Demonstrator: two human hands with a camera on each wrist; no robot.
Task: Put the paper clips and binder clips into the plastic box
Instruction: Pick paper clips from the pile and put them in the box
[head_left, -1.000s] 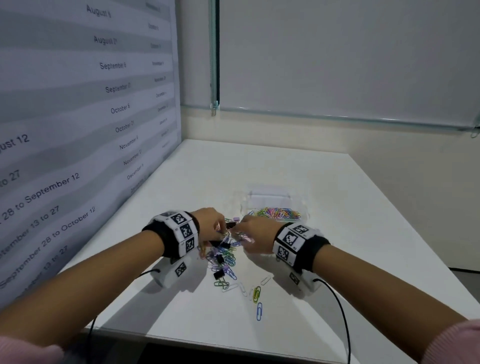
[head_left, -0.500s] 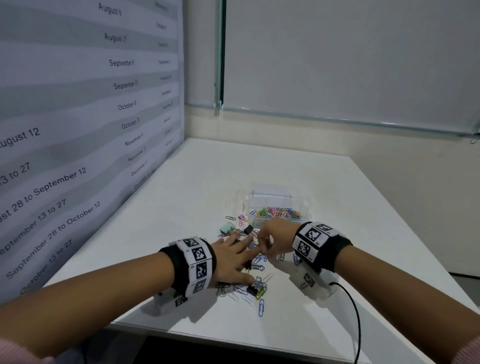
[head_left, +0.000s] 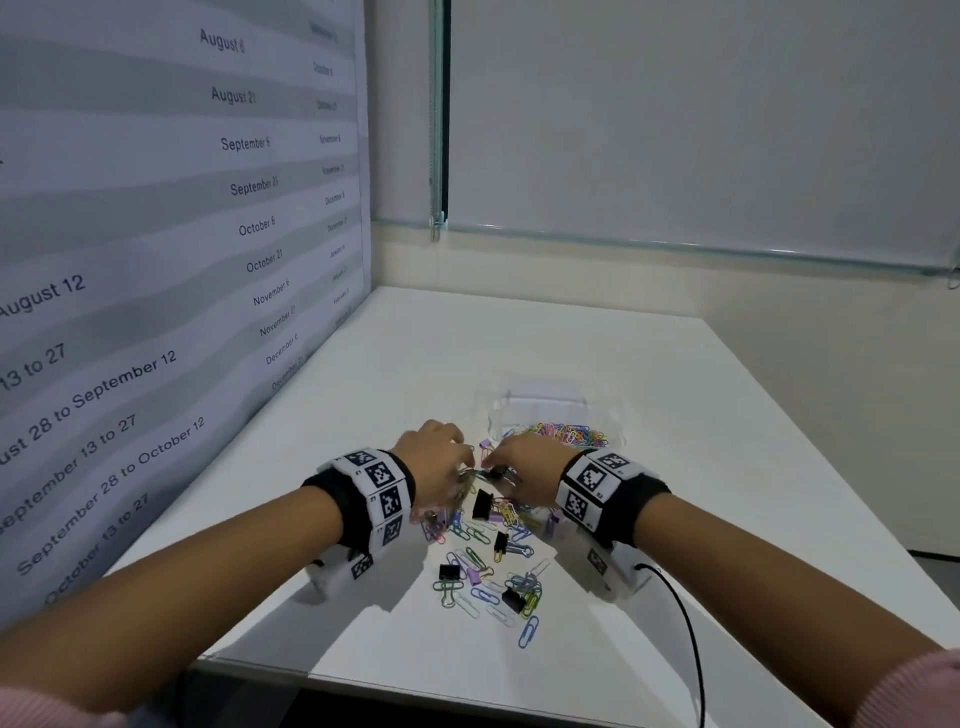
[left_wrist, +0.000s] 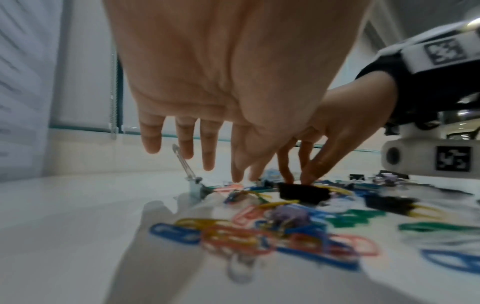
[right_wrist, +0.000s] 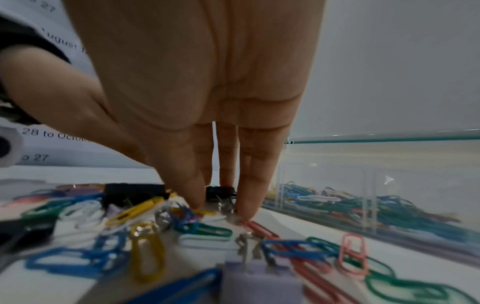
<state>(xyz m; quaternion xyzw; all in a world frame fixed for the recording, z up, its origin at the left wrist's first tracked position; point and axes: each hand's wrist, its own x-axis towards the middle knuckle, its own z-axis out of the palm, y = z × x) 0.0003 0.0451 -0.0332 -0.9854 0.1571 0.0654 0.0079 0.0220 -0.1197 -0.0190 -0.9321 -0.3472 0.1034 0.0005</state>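
A clear plastic box stands past the pile and holds several coloured paper clips. Loose paper clips and black and lilac binder clips lie scattered on the white table in front of it. Both hands meet at the pile's far end. My left hand hangs over the clips with straight, spread fingers and holds nothing. My right hand points down, thumb and fingertips pinching a small black binder clip that rests on the table.
A wall poster with dates runs along the table's left side. The back wall with a window blind lies beyond the table. A black cable trails from my right wrist over the near table edge.
My left hand has moved from the near part of the pile forward to its far end, beside my right hand. The right hand has stayed near the box.
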